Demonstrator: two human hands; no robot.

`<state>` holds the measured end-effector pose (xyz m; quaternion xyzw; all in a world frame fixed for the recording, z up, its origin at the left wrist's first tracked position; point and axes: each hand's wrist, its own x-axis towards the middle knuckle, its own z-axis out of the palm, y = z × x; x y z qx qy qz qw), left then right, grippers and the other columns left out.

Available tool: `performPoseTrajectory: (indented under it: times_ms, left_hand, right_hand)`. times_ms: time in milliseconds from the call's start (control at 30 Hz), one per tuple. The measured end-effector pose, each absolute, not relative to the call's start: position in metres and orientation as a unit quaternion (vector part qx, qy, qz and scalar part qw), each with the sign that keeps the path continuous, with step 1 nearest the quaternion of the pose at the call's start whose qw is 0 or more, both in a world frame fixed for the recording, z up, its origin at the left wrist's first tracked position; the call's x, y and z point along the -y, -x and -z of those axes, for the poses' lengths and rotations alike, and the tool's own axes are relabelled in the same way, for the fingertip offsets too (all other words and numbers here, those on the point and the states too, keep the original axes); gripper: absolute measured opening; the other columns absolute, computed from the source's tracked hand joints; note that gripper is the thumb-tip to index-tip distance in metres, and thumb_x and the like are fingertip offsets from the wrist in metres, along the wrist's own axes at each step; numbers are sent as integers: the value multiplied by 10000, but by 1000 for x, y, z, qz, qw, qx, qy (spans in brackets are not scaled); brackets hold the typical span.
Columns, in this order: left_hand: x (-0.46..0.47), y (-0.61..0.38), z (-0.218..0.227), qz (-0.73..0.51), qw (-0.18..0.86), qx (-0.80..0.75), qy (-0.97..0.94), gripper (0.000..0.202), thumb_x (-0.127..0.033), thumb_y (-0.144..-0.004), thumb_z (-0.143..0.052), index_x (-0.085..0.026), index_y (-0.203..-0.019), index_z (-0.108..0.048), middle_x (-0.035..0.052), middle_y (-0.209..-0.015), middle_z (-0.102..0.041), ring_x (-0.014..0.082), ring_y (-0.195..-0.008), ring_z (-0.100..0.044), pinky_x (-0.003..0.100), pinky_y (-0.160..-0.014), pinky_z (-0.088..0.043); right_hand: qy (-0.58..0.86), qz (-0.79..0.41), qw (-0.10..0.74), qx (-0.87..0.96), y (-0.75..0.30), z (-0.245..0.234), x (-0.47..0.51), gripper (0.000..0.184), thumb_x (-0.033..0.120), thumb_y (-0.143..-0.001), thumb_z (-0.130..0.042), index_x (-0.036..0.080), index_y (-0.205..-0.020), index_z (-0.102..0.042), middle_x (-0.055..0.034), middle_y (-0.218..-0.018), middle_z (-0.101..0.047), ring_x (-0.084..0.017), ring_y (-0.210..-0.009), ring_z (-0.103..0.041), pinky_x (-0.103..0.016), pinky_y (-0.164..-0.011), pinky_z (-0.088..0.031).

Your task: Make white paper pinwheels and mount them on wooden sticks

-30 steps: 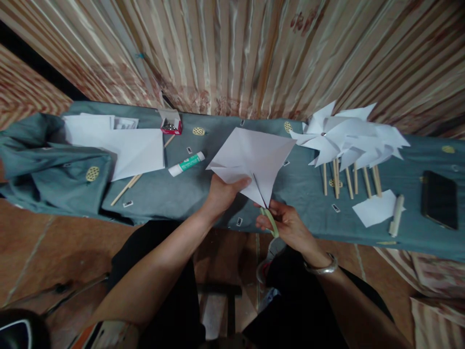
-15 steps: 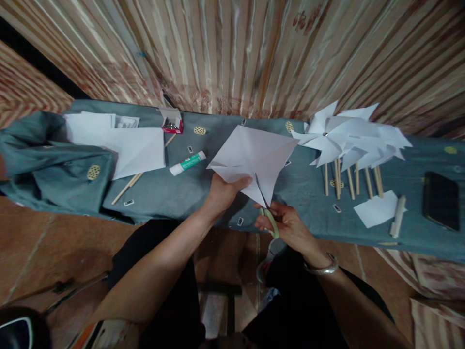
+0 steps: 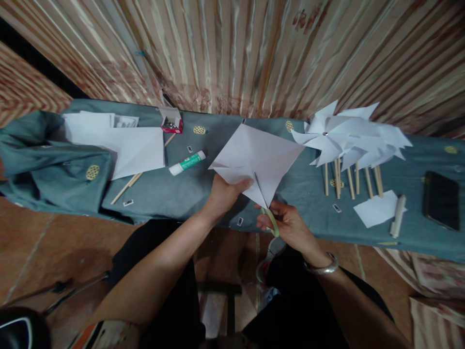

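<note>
A white square sheet of paper is held up over a bench covered in blue-grey cloth. My left hand pinches the sheet's lower left part, thumb on top. My right hand is closed on green-handled scissors, whose blades are inside a cut running up from the sheet's lower corner.
White paper pinwheels on wooden sticks lie at the right, with a paper scrap, a white tube and a black phone. Left of the sheet lie a glue stick, a red pin box, paper sheets and sticks.
The sheet has tilted slightly and its right corner has risen a little; the scissors have crept a bit further into the cut. Both hands stay in nearly the same place.
</note>
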<state>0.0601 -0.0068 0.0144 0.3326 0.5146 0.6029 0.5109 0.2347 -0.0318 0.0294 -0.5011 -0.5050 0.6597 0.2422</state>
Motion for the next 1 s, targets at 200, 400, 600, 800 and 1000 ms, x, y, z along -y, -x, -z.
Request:
performPoseTrajectory:
  times_ms: [200, 400, 600, 800, 1000]
  left_hand:
    - [8, -60, -18, -601, 509, -518, -333, 381, -244, -580, -810, -151, -911, -645, 75, -946, -732, 213, -832, -667, 359, -793, -548]
    - [8, -60, -17, -600, 509, -523, -327, 366, -238, -568, -812, -138, -887, -663, 73, -930, -730, 204, -816, -658, 344, -774, -543]
    - [6, -60, -16, -601, 513, -517, -328, 350, -256, -566, -808, -138, -863, -665, 62, -897, -724, 189, -784, -645, 318, -738, -534]
    - [8, -60, -19, -606, 514, -512, -326, 335, -230, -580, -799, -140, -868, -654, 58, -905, -720, 181, -791, -643, 313, -762, -524]
    - [8, -60, -18, -604, 517, -512, -324, 340, -240, -573, -808, -136, -860, -658, 57, -892, -721, 181, -780, -644, 310, -741, -529]
  right_hand:
    - [503, -674, 244, 482, -234, -28, 31, 416, 479, -522, -871, 202, -770, -683, 32, -605, -639, -116, -501, -585, -242, -509, -511]
    - [512, -676, 248, 469, -233, -26, 31, 406, 444, -508, -884, 198, -761, -685, 36, -604, -637, -95, -487, -559, -218, -489, -486]
    - [518, -666, 248, 476, -232, -24, 32, 441, 508, -514, -862, 196, -770, -683, 32, -583, -616, -119, -502, -583, -235, -476, -490]
    - [509, -666, 252, 485, -232, -22, 32, 426, 496, -543, -857, 200, -804, -697, 33, -585, -614, -114, -484, -562, -251, -496, -503]
    - [510, -660, 252, 491, -234, -19, 33, 420, 490, -568, -846, 208, -848, -709, 34, -596, -620, -121, -492, -558, -263, -507, -501]
